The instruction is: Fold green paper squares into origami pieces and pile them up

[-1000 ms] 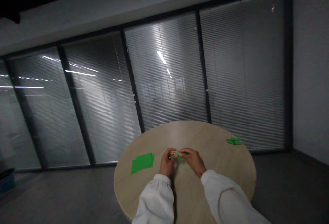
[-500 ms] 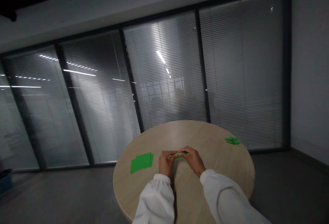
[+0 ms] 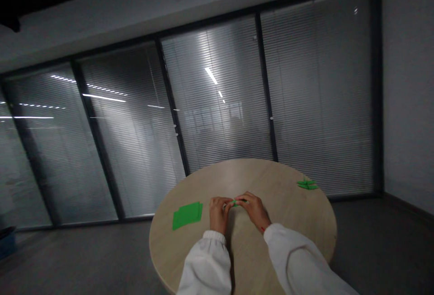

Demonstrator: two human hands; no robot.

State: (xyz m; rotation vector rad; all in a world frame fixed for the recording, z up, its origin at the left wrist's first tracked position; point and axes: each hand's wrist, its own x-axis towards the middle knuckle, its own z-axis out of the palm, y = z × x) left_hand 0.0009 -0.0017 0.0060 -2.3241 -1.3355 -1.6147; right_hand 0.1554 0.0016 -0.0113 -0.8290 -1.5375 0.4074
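Both my hands meet over the middle of the round table, pinching a small piece of green paper point(image 3: 234, 203) between them. My left hand point(image 3: 219, 213) grips it from the left with thumb and fingertips. From the right, my right hand point(image 3: 255, 211) holds it the same way, fingers bent inward. Most of the paper is hidden by the fingers, so its folds cannot be made out. To the left of my hands lie flat green paper sheets point(image 3: 187, 216), stacked slightly askew. Folded green paper pieces point(image 3: 307, 185) rest near the table's right edge.
The round wooden table point(image 3: 251, 259) has a pale top. Behind it runs a glass partition with blinds point(image 3: 220, 137) in dark frames. A blue bin point(image 3: 7, 243) stands on the floor at far left, and a plain wall point(image 3: 408, 105) rises at the right.
My fingertips have shifted slightly around the green paper, and less of it shows between them. The sheets and the folded pieces lie where they were.
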